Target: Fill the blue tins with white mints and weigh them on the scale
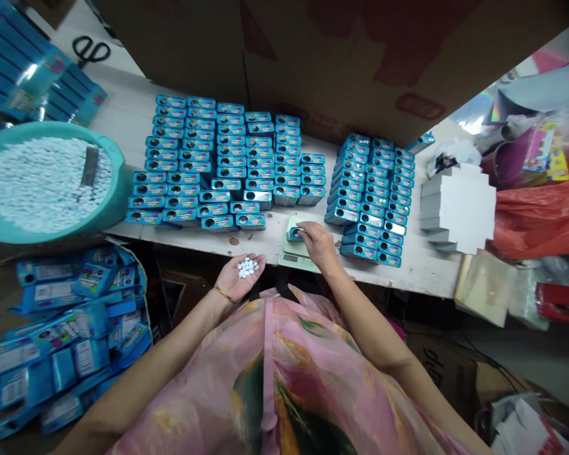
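My left hand [237, 277] is palm up and cupped, with a small heap of round white pellets [248, 268] in it. My right hand [317, 245] reaches to a small blue box [293, 234] standing on a pale green scale [299, 260]. Its thumb and forefinger are pinched together at the box's top; what is between them, if anything, is hidden. Rows of blue boxes with dark round holes in their tops [232, 151] stand left of the scale. Another block of such boxes [372, 196] stands at right, a few with white pellets on top.
A turquoise tub [116, 161] of white pellets, with a dark strip in it, stands at left. Below it is a carton of flat blue packs [66, 341]. Scissors [91, 52] lie behind. A large cardboard box [284, 63] walls the back. White cartons [459, 208] stand at right.
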`<action>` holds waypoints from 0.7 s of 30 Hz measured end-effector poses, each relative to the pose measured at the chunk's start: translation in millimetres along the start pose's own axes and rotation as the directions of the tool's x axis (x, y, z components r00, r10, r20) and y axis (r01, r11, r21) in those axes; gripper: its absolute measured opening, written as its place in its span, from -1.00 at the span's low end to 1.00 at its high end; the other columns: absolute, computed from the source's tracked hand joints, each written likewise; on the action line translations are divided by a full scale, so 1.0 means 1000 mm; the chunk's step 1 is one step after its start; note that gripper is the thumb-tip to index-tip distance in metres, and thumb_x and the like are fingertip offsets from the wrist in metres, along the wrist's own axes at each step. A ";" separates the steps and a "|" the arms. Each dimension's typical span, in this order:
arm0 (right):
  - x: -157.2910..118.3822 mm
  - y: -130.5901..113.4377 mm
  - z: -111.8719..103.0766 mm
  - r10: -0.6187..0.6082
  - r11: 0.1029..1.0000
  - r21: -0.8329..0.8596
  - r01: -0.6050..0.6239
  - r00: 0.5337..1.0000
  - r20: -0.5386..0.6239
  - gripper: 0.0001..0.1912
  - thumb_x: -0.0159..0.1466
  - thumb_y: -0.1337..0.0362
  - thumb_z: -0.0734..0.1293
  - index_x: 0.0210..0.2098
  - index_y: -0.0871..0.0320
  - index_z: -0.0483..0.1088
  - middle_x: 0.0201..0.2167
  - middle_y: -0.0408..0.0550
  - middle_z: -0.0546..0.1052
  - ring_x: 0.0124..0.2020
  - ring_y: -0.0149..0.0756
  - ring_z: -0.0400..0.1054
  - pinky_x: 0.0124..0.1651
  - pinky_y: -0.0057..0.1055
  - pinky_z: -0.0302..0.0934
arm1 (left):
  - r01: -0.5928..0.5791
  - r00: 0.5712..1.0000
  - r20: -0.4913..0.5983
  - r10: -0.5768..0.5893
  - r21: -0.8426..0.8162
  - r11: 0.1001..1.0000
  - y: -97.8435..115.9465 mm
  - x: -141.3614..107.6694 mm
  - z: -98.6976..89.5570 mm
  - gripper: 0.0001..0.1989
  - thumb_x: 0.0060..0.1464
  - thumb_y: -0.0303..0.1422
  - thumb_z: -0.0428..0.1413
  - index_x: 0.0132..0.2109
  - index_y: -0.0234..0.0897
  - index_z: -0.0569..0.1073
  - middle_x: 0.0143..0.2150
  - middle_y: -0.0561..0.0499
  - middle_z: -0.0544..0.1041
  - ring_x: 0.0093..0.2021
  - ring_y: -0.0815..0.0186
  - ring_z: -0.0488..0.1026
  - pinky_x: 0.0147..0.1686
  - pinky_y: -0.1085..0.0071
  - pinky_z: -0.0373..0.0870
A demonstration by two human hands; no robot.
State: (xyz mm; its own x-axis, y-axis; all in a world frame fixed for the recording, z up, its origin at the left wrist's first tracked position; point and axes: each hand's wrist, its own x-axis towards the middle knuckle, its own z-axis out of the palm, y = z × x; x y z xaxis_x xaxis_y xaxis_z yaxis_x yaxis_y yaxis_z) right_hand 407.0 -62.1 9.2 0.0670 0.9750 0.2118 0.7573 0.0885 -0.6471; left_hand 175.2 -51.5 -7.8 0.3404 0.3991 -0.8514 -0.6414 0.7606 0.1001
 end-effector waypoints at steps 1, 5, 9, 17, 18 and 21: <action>-0.001 0.002 -0.005 0.021 1.000 -0.002 -0.021 0.999 -0.040 -0.76 0.23 0.32 0.15 -0.16 0.12 0.37 -0.21 -0.04 0.46 -0.15 -0.29 0.30 -0.05 -0.33 0.18 | -0.002 1.000 -0.003 0.002 0.002 1.000 0.001 0.001 -0.001 -0.87 -0.02 -0.54 -0.05 -0.41 -0.45 0.39 -0.36 -0.27 0.50 -0.23 0.14 0.46 -0.30 0.25 0.47; -0.011 0.018 -0.027 0.134 0.991 0.006 -0.135 0.975 -0.178 -0.76 0.23 0.30 0.13 -0.18 0.12 0.38 -0.24 -0.03 0.45 -0.17 -0.28 0.30 -0.09 -0.29 0.20 | -0.014 1.000 -0.025 0.014 0.008 1.000 0.007 0.005 -0.009 -0.88 -0.01 -0.54 -0.03 -0.39 -0.44 0.40 -0.36 -0.24 0.50 -0.25 0.16 0.47 -0.34 0.28 0.48; -0.020 0.035 -0.037 0.187 0.982 0.025 -0.185 0.970 -0.155 -0.74 0.21 0.27 0.17 -0.12 0.11 0.34 -0.17 -0.01 0.42 -0.16 -0.27 0.28 -0.18 -0.32 0.25 | -0.042 0.999 -0.021 0.043 0.016 0.999 0.016 0.008 -0.019 -0.86 0.01 -0.55 -0.05 -0.35 -0.42 0.40 -0.38 -0.19 0.49 -0.30 0.22 0.47 -0.39 0.34 0.48; -0.017 0.035 -0.027 0.086 0.995 -0.067 -0.080 0.991 0.099 -0.47 0.09 0.24 0.31 0.06 0.06 0.18 0.02 -0.01 0.27 0.02 -0.19 0.14 0.05 -0.20 0.09 | -0.183 0.981 0.104 0.165 0.208 0.961 0.029 0.009 -0.034 -0.83 -0.02 -0.57 0.01 -0.24 -0.40 0.42 -0.41 -0.10 0.45 -0.42 0.36 0.43 -0.48 0.50 0.42; -0.016 0.033 -0.025 0.077 0.995 -0.076 -0.068 0.988 0.131 -0.45 0.09 0.25 0.31 0.07 0.05 0.16 0.04 -0.01 0.25 0.03 -0.18 0.13 0.06 -0.20 0.08 | -0.203 0.976 0.123 0.179 0.233 0.951 0.030 0.008 -0.035 -0.82 -0.04 -0.58 0.02 -0.24 -0.39 0.42 -0.41 -0.09 0.45 -0.43 0.38 0.43 -0.50 0.52 0.39; -0.012 0.031 -0.019 0.048 0.995 -0.096 -0.028 0.976 0.211 -0.39 0.06 0.28 0.33 0.10 0.04 0.12 0.06 -0.01 0.21 0.04 -0.17 0.11 0.07 -0.18 0.07 | -0.255 0.964 0.152 0.219 0.288 0.923 0.032 0.006 -0.034 -0.83 -0.07 -0.57 0.04 -0.26 -0.37 0.42 -0.42 -0.08 0.45 -0.45 0.40 0.40 -0.58 0.58 0.32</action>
State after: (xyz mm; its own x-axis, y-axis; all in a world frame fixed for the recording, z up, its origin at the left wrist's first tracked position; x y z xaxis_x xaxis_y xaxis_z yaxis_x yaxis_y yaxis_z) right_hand 441.7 -74.7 0.9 -0.0353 0.9992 0.0207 0.8139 0.0407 -0.5796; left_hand 133.0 -42.3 -26.8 0.2922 0.6293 -0.7201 -0.4810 0.7475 0.4581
